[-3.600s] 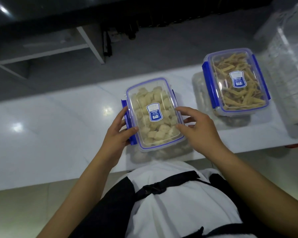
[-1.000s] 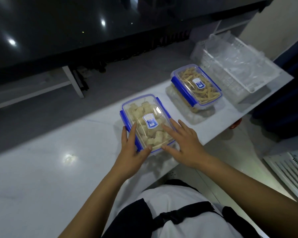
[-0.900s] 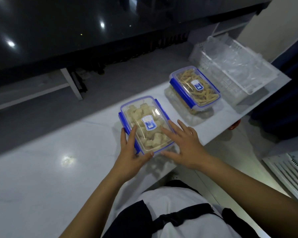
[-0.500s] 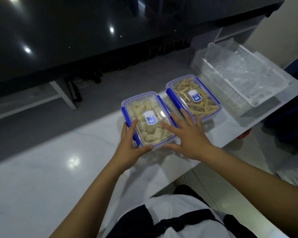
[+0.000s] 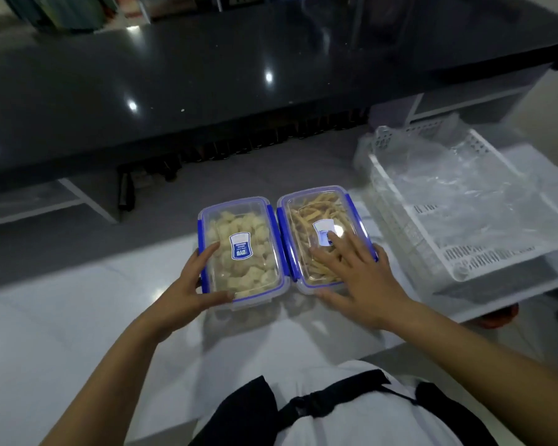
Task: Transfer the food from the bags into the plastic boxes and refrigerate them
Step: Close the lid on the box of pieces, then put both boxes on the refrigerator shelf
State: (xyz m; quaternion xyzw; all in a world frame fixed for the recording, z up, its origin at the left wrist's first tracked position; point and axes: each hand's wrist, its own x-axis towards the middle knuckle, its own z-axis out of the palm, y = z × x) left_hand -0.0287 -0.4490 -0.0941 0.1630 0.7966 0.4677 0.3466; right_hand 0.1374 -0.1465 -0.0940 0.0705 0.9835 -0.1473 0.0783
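On the white glossy countertop, two clear rectangular plastic boxes with blue-trimmed snap lids sit side by side, their long sides touching or nearly so. One clear box filled with pale chunky food pieces lies on the left; beside it, the other clear box filled with thin tan food strips lies on the right. Both lids are on, each carrying a small blue and white label.

Gripping the left box, the left hand has its fingers reaching along the blue clip on the outer side and its thumb curled round the near edge. Over the right box, the right hand lies with fingers spread and straight across the lid, fingertips reaching the label, while its thumb runs along the near edge of the box; it presses rather than grasps.

Just right of the boxes stands a white perforated plastic basket, tilted slightly over the counter's end, with crumpled clear plastic bags lying in it. Beyond the counter runs a dark glossy tabletop on white legs. At the bottom of the view the person's white shirt and black straps show.
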